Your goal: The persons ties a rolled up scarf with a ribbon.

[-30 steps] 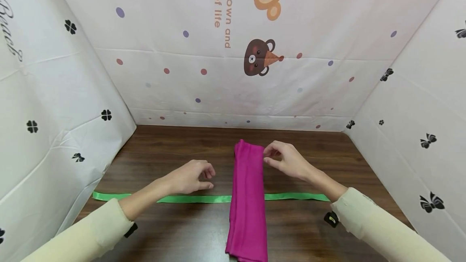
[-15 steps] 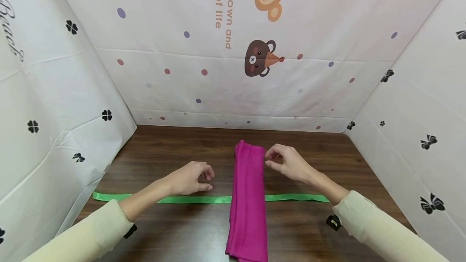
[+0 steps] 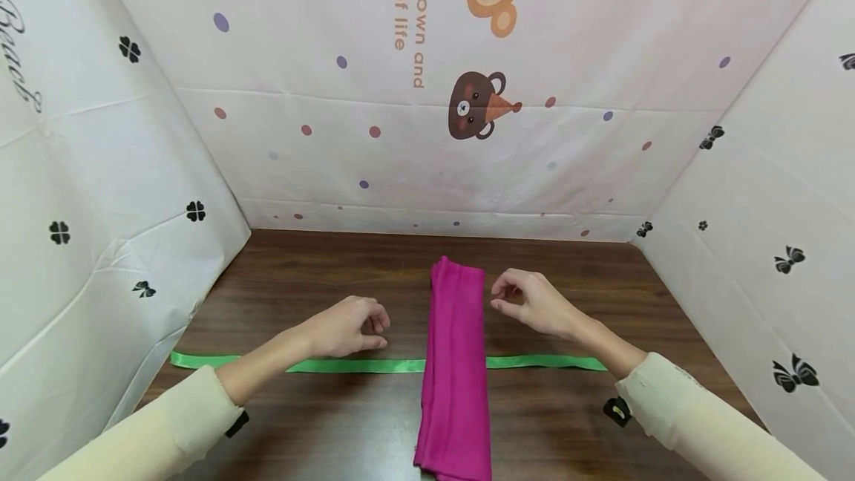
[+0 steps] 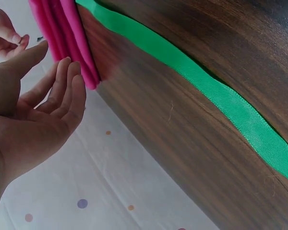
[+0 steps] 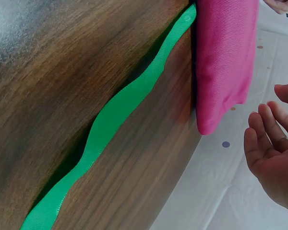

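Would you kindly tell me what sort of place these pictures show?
It looks like a makeshift tabletop booth, perhaps for filming handwork: white printed sheets enclose three sides of a dark wood-grain table, where a folded magenta cloth lies across a green ribbon.

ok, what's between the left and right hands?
The folded magenta cloth, lying over the green ribbon. The head view shows it, with a gap to the left hand and to the right hand.
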Available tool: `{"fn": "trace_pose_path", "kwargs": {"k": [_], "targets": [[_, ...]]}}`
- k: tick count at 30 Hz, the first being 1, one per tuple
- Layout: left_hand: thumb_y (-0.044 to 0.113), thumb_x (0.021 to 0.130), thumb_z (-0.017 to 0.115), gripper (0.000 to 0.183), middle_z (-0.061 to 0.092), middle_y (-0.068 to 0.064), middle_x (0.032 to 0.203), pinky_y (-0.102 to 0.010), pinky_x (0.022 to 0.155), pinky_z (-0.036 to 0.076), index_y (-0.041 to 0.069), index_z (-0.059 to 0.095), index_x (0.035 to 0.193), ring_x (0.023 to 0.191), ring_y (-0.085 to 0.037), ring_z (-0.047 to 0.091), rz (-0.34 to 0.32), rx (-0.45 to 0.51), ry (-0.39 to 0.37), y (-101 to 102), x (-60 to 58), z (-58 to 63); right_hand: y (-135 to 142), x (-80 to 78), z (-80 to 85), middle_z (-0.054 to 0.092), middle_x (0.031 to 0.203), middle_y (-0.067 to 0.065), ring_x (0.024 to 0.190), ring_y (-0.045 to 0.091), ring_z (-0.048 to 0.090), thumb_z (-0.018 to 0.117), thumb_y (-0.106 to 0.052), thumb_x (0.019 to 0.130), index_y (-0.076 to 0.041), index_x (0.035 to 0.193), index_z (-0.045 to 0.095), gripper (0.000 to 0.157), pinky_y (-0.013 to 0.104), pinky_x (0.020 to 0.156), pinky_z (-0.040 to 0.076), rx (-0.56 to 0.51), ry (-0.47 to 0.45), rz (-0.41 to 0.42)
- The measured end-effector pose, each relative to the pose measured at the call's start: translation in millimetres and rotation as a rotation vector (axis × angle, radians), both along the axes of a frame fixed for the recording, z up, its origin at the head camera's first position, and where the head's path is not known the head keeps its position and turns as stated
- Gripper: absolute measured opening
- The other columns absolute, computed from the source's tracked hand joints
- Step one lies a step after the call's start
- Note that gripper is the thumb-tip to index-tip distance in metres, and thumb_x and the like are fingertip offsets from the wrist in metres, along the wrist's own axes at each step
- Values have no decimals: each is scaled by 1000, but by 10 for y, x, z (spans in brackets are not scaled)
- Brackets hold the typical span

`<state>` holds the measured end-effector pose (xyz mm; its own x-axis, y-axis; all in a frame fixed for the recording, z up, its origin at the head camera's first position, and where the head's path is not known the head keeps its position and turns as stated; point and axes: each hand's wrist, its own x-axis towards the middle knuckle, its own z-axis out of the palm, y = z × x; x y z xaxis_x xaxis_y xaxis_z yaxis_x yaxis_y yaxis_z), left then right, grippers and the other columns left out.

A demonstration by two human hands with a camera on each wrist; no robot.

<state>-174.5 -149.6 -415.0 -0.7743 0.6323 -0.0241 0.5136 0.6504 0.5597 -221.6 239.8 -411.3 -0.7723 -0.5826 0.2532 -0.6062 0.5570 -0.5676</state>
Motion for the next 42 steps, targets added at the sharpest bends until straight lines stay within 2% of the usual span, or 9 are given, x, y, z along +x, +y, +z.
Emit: {"fn": "trace_pose_path", "kwargs": {"k": [4, 11, 16, 20, 26, 28, 34, 42], "targets": [[14, 94, 83, 21, 69, 0, 98, -28, 80, 57, 2, 73, 109, 90, -12, 65, -7, 7, -11, 4, 2, -2, 14, 17, -24, 67, 93, -9, 90, 21, 66, 81, -9, 95, -7, 103, 71, 13, 44, 79, 60, 16, -16, 9], [13, 93, 84, 20, 67, 7, 93, -26, 77, 57, 3, 73, 106, 85, -7, 63, -28, 9, -10, 2, 4, -14, 42, 46, -58, 67, 94, -9, 88, 16, 66, 80, -10, 95, -7, 104, 71, 13, 31, 77, 58, 36, -23, 34], [12, 93, 84, 19, 67, 6, 93, -26, 77, 57, 3, 73, 106, 85, -6, 63, -26, 2, -14, 1, 8, -12, 46, 49, -48, 67, 95, -9, 88, 17, 66, 81, -9, 95, -7, 105, 72, 13, 28, 77, 58, 38, -40, 27], [12, 92, 85, 20, 68, 3, 94, -26, 77, 56, 3, 73, 105, 86, -10, 64, -43, 9, 0, -8, 1, -27, 56, 57, -42, 67, 95, -9, 89, 17, 67, 80, -10, 96, -7, 106, 72, 13, 30, 77, 58, 44, -47, 30], [11, 89, 87, 22, 66, 2, 95, -27, 79, 56, 5, 71, 104, 87, -14, 65, -70, 5, 47, -31, -7, -75, 88, 64, -65, 67, 94, -10, 88, 12, 66, 80, -11, 96, -8, 104, 72, 12, 42, 78, 60, 60, -33, 44], [10, 89, 86, 22, 66, 2, 94, -27, 78, 56, 5, 71, 104, 87, -14, 64, -74, 2, 54, -37, -10, -82, 98, 75, -68, 67, 94, -10, 87, 11, 65, 80, -11, 96, -8, 104, 72, 12, 41, 77, 60, 69, -31, 46], [10, 90, 86, 19, 65, 2, 90, -25, 75, 55, 5, 71, 100, 84, -14, 64, -91, -27, 38, -47, -15, -88, 148, 89, -116, 67, 94, -11, 87, 11, 65, 79, -12, 97, -11, 103, 71, 10, 36, 76, 59, 77, -44, 47], [8, 91, 84, 16, 66, 1, 91, -26, 75, 55, 6, 71, 101, 84, -12, 63, -98, -51, -8, -56, 6, -65, 201, 96, -157, 66, 94, -10, 87, 10, 64, 80, -12, 96, -10, 101, 72, 10, 39, 76, 59, 77, -33, 51]]}}
